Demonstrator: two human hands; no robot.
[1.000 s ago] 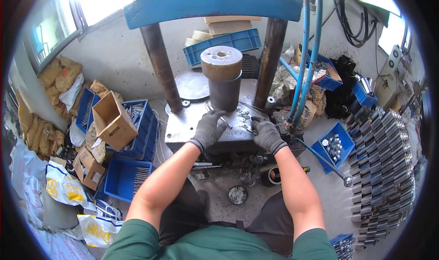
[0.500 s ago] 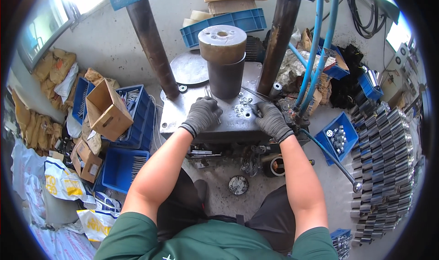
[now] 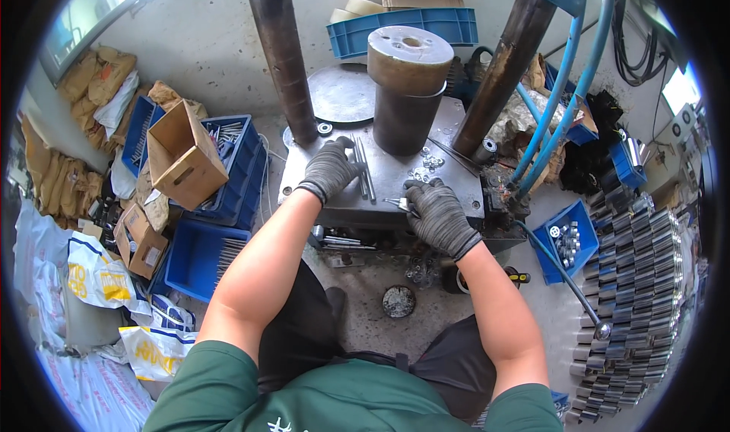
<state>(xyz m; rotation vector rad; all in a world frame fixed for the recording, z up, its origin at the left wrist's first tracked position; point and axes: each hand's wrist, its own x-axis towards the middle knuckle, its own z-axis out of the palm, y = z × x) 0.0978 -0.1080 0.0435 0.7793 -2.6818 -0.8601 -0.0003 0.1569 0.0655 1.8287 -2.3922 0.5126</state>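
My left hand (image 3: 331, 173), in a grey glove, rests at the left of the press's metal plate (image 3: 304, 185). Its slightly parted fingers are beside a few slim metal rods (image 3: 365, 172) lying on the plate, and I see no rod gripped in them. My right hand (image 3: 444, 217), gloved alike, is closed at the plate's front edge. Between its thumb and fingers it pinches a small shiny metal part (image 3: 398, 203), whose exact kind is unclear. Just beyond that hand lie several small silver rings (image 3: 426, 166).
A thick steel cylinder (image 3: 411, 74) stands on the plate between two dark columns (image 3: 281, 59). A round metal disc (image 3: 342, 96) lies behind. Blue bins (image 3: 194, 261) are at left, another bin of metal parts (image 3: 566, 238) at right, beside stacked metal cylinders (image 3: 631, 295). A ball-ended lever (image 3: 602, 330) juts out.
The view has shifted, so the press sits farther right. The rods now lie apart from my left fingers. My right hand has come nearer the front edge, with a small metal part showing in it.
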